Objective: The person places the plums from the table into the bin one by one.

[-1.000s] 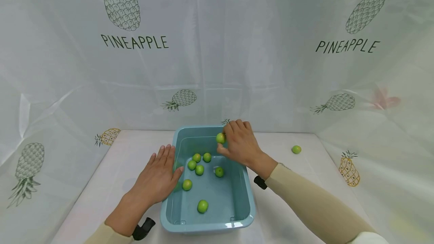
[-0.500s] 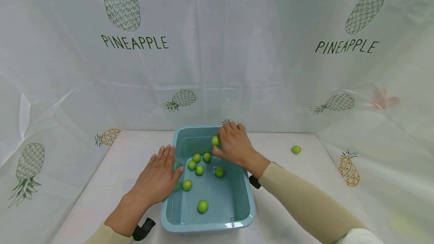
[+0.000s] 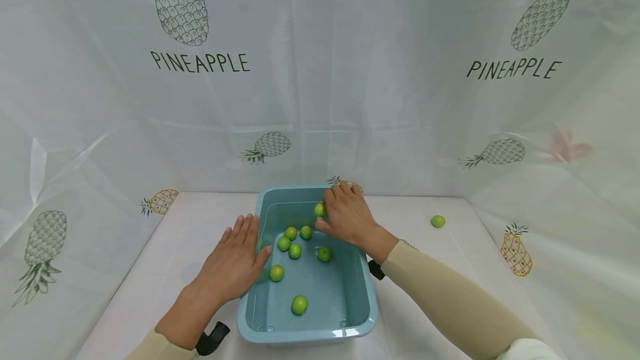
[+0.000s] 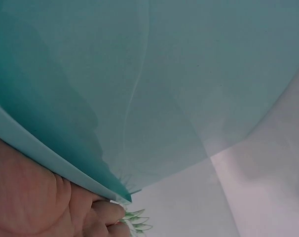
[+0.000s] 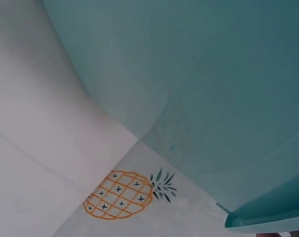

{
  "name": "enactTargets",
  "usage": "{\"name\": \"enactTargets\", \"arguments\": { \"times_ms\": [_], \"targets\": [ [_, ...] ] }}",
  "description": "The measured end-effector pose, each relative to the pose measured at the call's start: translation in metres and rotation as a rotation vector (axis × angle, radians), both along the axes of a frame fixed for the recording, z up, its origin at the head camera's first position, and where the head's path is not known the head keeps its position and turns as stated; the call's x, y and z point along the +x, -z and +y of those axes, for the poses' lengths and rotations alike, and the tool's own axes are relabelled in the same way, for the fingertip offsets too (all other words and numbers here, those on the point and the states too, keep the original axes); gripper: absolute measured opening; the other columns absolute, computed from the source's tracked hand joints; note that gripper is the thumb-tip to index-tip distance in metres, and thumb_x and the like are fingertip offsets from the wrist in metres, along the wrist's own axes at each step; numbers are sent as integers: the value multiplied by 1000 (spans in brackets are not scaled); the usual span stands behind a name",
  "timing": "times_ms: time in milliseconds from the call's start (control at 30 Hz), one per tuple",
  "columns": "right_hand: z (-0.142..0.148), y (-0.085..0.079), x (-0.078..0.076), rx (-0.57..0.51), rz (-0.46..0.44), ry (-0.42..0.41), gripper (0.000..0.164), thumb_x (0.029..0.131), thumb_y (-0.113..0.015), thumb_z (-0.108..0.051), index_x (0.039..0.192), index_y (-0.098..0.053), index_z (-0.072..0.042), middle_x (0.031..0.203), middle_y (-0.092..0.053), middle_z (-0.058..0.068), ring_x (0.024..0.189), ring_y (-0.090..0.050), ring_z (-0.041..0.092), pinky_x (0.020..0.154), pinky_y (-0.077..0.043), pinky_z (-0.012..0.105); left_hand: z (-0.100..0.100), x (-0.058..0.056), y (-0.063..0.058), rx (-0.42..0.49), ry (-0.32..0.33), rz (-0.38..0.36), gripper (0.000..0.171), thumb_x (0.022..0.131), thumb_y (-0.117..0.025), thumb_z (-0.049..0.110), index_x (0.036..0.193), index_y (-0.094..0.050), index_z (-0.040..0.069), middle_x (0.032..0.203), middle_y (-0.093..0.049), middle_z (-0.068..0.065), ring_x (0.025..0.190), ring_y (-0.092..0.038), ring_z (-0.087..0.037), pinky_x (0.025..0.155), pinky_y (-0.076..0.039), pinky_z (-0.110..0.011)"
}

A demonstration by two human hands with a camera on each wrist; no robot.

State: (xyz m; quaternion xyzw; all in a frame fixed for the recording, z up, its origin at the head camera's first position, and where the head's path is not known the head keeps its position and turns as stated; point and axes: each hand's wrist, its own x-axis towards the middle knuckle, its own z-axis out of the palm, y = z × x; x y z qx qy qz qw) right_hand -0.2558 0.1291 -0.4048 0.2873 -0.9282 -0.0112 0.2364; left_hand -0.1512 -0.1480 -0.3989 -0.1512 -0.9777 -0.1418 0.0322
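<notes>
A light blue plastic tub [image 3: 310, 336] stands on the table, several small round green fruits [image 3: 299, 305] lying on its floor. My right hand [image 3: 348, 216] is over the tub's far right corner, holding another green fruit [image 3: 320, 210] between thumb and fingers above the floor. Flat along the left rim rests my left hand [image 3: 230, 260], fingers straight and pointing away from me. From the left wrist view, its palm [image 4: 26, 192] lies against the underside of the rim. The right wrist view shows mostly the tub's outer wall [image 5: 139, 59]; the held fruit is hidden there.
One more green fruit [image 3: 438, 221] lies on the table to the right of the tub. White cloth covers the table [image 3: 410, 304]. Behind and beside it hangs a pale curtain [image 3: 350, 71] printed with pineapples, close to the tub's far edge.
My right hand has moved a little to the left and toward me, carrying the green fruit further over the tub, then stayed nearly still. My left hand keeps its place on the rim.
</notes>
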Motion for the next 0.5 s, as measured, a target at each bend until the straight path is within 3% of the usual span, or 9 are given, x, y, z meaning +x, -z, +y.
{"name": "enactTargets", "arguments": {
  "times_ms": [267, 500],
  "targets": [
    [1, 2, 1, 3, 37, 8, 42, 90, -73, -44, 82, -47, -13, 80, -51, 5, 78, -45, 25, 73, -32, 40, 0, 0, 1, 13, 0, -6, 76, 110, -52, 38, 162, -25, -12, 168, -28, -31, 159, -21, -48, 125, -25, -67],
    [1, 3, 1, 2, 27, 18, 41, 92, -73, -43, 82, -48, -12, 83, -54, 6, 81, -48, 27, 75, -37, 42, 0, 1, 1, 15, -2, -13, 77, 110, -52, 39, 162, -25, -11, 169, -27, -30, 159, -21, -48, 125, -24, -67]
  ]
}}
